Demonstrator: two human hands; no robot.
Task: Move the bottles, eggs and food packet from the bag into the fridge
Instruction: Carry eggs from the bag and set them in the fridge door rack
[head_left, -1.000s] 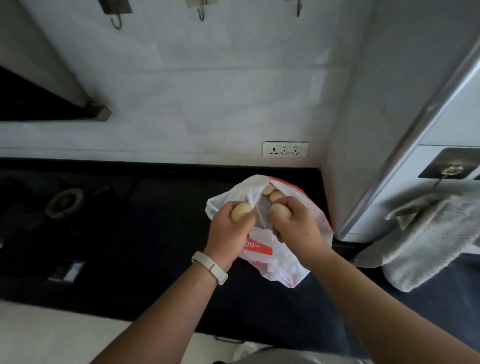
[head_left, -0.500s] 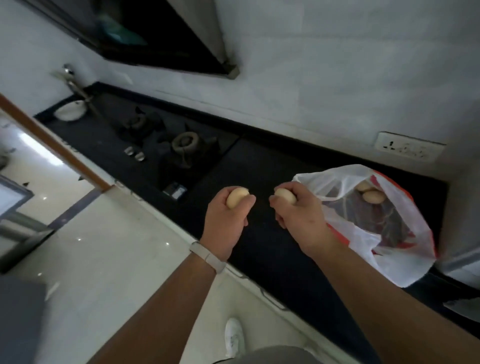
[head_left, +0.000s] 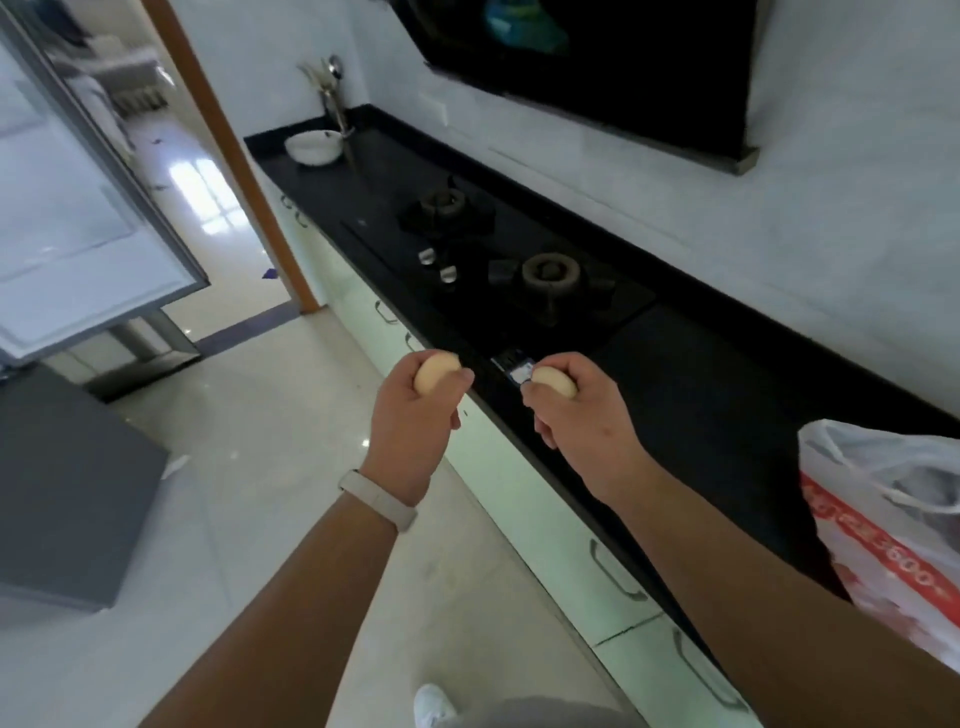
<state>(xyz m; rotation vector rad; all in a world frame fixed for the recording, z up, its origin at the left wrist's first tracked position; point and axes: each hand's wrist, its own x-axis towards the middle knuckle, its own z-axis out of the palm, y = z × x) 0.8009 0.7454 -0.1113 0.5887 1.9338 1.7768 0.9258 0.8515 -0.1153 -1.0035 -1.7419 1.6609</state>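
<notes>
My left hand (head_left: 413, 423) is shut on a pale egg (head_left: 434, 375), held out over the floor by the counter's front edge. My right hand (head_left: 582, 423) grips a second egg (head_left: 555, 383) above the black counter. The white plastic bag (head_left: 878, 519) with red print sits on the counter at the far right, partly cut off by the frame edge; its contents are hidden. An open fridge door (head_left: 88, 244) shows at the far left.
A black counter (head_left: 717, 395) runs along the white wall, with a two-burner gas stove (head_left: 498, 270), a white bowl (head_left: 314, 147) and a utensil holder (head_left: 332, 98) at its far end. A dark hood (head_left: 597, 62) hangs above. Grey cabinet (head_left: 67, 499) at lower left; glossy floor between.
Both hands lifted an egg each out of the bag and carried them left, away from it. My view swung left from the bag toward the stove and fridge door.
</notes>
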